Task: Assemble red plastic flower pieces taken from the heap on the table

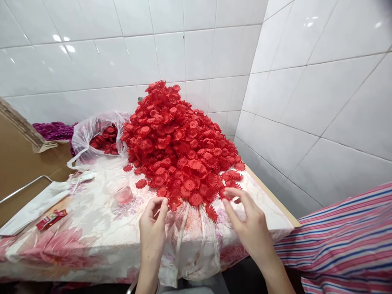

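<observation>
A tall heap of red flower-shaped discs (183,143) with fringed edges rises against the tiled wall. At its front left edge is my left hand (153,222), thumb and forefinger tips pinched together; whatever lies between them is too small to make out. Over the front right edge, my right hand (249,222) has its thumb and forefinger closed about a red flower disc (223,192). Between the hands, thin whitish strips (183,222) run from under the heap over the table's front edge. A single red disc (211,212) lies by these strips.
Left of the heap, a clear plastic bag (82,136) holds darker red discs. A clear plastic cup (122,194), a red wrapper (51,219) and a cardboard box (27,171) are on the floral tablecloth (101,228). Striped cloth (343,228) hangs at right.
</observation>
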Available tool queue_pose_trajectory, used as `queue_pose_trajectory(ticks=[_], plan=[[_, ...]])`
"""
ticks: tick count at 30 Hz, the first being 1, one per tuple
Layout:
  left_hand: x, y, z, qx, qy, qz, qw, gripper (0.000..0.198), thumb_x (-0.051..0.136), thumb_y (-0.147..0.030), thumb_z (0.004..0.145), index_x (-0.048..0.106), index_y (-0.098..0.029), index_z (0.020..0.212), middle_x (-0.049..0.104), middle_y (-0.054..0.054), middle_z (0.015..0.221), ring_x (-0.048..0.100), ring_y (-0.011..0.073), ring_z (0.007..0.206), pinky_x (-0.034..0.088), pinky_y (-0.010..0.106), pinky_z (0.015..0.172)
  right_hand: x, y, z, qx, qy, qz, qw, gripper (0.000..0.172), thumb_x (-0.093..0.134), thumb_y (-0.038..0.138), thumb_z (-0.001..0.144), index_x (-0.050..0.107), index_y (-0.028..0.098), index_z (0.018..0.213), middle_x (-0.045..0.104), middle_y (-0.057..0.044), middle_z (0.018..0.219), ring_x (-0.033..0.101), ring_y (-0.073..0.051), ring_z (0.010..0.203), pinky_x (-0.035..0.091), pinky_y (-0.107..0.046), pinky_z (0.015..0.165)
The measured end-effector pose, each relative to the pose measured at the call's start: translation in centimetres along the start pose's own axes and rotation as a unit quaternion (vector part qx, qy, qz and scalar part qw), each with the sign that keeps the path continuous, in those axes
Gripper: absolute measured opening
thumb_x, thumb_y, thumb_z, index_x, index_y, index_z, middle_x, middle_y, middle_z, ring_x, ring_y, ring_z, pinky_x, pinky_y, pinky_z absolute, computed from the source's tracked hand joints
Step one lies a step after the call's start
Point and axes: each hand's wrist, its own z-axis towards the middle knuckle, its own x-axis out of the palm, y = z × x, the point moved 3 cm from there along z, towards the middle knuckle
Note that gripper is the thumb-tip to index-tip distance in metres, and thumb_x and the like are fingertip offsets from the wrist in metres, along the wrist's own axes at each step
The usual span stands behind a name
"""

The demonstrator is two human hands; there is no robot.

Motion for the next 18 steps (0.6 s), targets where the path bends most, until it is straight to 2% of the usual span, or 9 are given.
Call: queue_pose_trajectory(ticks=[3,6,8,10,13,14,18], plan=[[0.1,0.4,-0.1,0.018,-0.015,0.036,0.999,0.023,0.056,-0.04,0.078,0.061,-0.019,0.073,0.065,0.002,0.066,0.063,0.017,0.063,0.053,0.026,0.059,1.0,1.1,-1.2,-0.02,0.081,0.013,0.996,0.018,0.055,0.022,0.085,0.057,0.02,0.103,0.065,-0.009,0.094,0.063,-0.025,0.091,0.052,-0.041,0.08],[0.0,1.0,0.2,0.048,-0.053,0.091,0.993,0.024,0.049,-0.04,0.083,0.06,-0.019,0.081,0.067,0.007,0.079,0.064,0.0215,0.073,0.054,0.034,0.067,1.8,1.1,-1.7,-0.026,0.098,0.001,0.995,0.024,0.055,0.018,0.082,0.057,0.02,0.105,0.064,-0.007,0.085,0.064,-0.024,0.081,0.055,-0.039,0.073],[-0.1,1.3,0.7,0.08,-0.067,0.132,0.986,0.026,0.044,-0.038,0.085,0.061,-0.018,0.087,0.068,0.013,0.092,0.064,0.0268,0.087,0.051,0.043,0.08,1.8,0.8,-1.6,-0.026,0.076,0.001,0.997,0.025,0.049,0.015,0.083,0.056,0.019,0.108,0.064,-0.006,0.082,0.065,-0.022,0.077,0.055,-0.037,0.07],[-0.1,1.6,1.1,0.111,-0.067,0.168,0.977,0.029,0.041,-0.034,0.085,0.063,-0.017,0.092,0.068,0.017,0.103,0.06,0.0316,0.101,0.044,0.05,0.092,1.2,0.4,-1.0,-0.027,0.019,-0.008,0.999,0.025,0.047,0.015,0.086,0.054,0.02,0.11,0.065,-0.006,0.084,0.066,-0.021,0.078,0.055,-0.036,0.072],[-0.3,2.2,1.5,0.14,-0.067,0.207,0.966,0.031,0.041,-0.031,0.085,0.064,-0.016,0.098,0.067,0.019,0.11,0.058,0.0335,0.107,0.04,0.052,0.096,0.1,-0.6,0.3,-0.044,-0.074,-0.059,0.995,0.023,0.049,0.02,0.089,0.054,0.02,0.111,0.066,-0.008,0.089,0.066,-0.024,0.083,0.054,-0.04,0.078],[-0.3,2.3,1.5,0.146,-0.069,0.217,0.963,0.031,0.042,-0.031,0.086,0.064,-0.016,0.1,0.067,0.018,0.11,0.058,0.033,0.107,0.041,0.051,0.095,-0.1,-1.0,0.7,-0.05,-0.081,-0.075,0.993,0.024,0.049,0.022,0.089,0.055,0.02,0.113,0.066,-0.009,0.09,0.066,-0.025,0.085,0.053,-0.042,0.079],[-0.3,2.3,0.8,0.171,-0.08,0.231,0.954,0.031,0.042,-0.031,0.088,0.064,-0.017,0.104,0.068,0.016,0.107,0.061,0.03,0.102,0.046,0.046,0.09,0.2,-2.7,1.7,-0.055,-0.042,-0.087,0.994,0.031,0.049,0.026,0.09,0.053,0.019,0.12,0.067,-0.011,0.097,0.065,-0.027,0.091,0.052,-0.045,0.082]])
